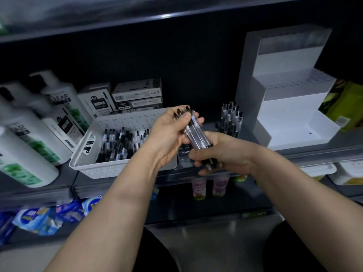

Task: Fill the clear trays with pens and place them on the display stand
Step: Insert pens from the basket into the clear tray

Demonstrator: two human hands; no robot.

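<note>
Now, head view, both hands up in front of the shelf point(318, 154), left hand point(169, 134) wrapped round the top of a bundle of pens point(196, 132), right hand point(224, 154) gripping its lower end, white basket point(110, 170) of loose pens point(117, 146) just left, upright pens point(230, 118) beside the white display stand point(290, 118).

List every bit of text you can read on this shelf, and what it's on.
"CLEAR": white pump bottle, far left.
"HQ35": bottom box of the stack behind the white basket.
"0.5": leaning pen box beside that stack.
Too small or blurred: other box print, basket sticker, labels on the pens.
</note>
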